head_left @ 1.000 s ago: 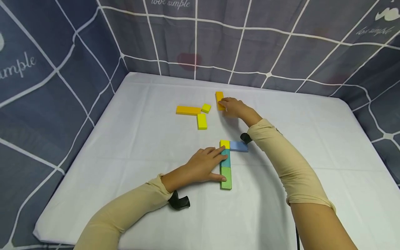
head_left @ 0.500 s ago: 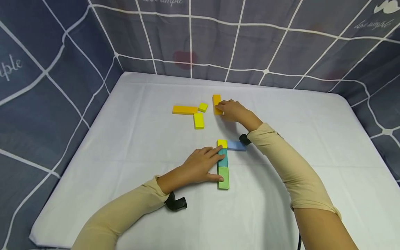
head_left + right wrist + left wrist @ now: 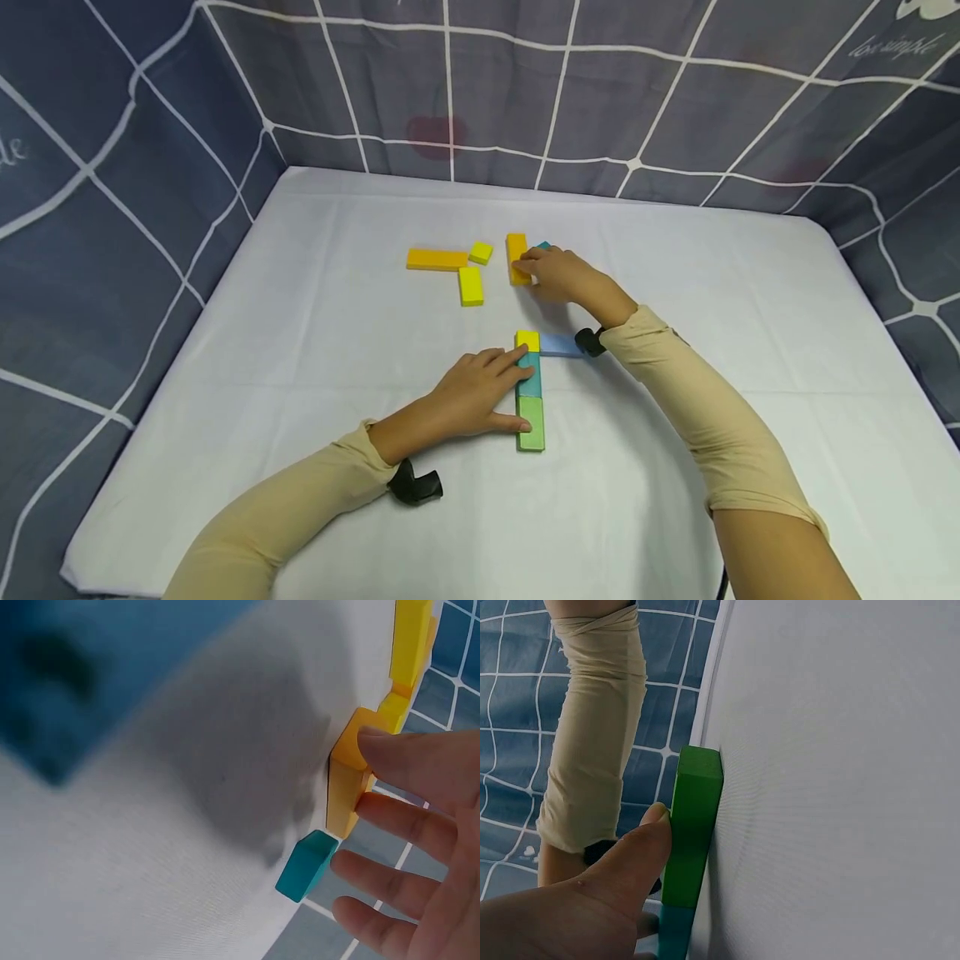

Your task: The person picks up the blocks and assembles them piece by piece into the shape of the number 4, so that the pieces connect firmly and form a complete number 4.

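On the table (image 3: 337,350): one green block (image 3: 695,825), one teal block (image 3: 533,386) under left hand (image 3: 474,398), fingers straight, spread; one yellow block (image 3: 527,338), one blue block (image 3: 561,346) | farther: right hand (image 3: 561,277), fingers apart, touching an orange block (image 3: 343,787) (pinching? can't tell), likely light, stiff; grip its long sides | around: two yellow blocks (image 3: 471,287), another orange block (image 3: 435,260), second teal block (image 3: 305,867)

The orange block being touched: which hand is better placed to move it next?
Probably the right hand: its fingers touch that orange block, while the left hand rests on the green block.
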`<state>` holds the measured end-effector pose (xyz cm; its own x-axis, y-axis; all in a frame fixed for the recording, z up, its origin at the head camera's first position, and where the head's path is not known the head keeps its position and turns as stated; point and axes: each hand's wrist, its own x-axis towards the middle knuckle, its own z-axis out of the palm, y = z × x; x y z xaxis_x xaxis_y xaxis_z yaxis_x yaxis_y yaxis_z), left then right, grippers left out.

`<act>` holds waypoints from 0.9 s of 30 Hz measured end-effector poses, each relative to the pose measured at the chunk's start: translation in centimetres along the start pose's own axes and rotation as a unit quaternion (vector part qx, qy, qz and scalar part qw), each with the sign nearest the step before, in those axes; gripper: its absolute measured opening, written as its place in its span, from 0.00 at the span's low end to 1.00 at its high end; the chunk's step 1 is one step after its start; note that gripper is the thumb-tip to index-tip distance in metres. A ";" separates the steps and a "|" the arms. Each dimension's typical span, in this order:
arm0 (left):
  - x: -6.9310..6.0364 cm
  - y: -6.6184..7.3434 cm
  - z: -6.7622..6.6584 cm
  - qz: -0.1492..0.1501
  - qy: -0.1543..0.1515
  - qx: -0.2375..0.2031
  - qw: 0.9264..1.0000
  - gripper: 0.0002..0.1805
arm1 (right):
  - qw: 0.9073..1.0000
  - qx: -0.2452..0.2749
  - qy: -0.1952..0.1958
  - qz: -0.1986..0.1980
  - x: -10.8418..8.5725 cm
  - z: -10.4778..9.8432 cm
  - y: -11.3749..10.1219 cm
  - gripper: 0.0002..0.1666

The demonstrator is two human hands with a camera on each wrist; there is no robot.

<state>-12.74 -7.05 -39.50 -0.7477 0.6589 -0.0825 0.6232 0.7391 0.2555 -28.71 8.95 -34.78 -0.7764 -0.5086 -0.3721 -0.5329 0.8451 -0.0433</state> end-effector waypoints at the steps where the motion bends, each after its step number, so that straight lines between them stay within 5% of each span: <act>1: 0.0 0.0 0.0 0.000 0.001 0.000 1.000 0.43 | 1.000 0.000 0.001 -0.003 -0.1 0.1 0.0 0.31; 27: 0.1 -0.1 0.2 0.000 0.007 -0.003 1.000 0.43 | 0.997 0.002 0.028 -0.067 -4.9 2.6 -0.9 0.28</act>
<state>-12.85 -7.03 -39.70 -0.7510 0.6566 -0.0692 0.6214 0.7384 0.2619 -23.59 11.10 -35.32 -0.7152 -0.6259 -0.3111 -0.6327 0.7689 -0.0923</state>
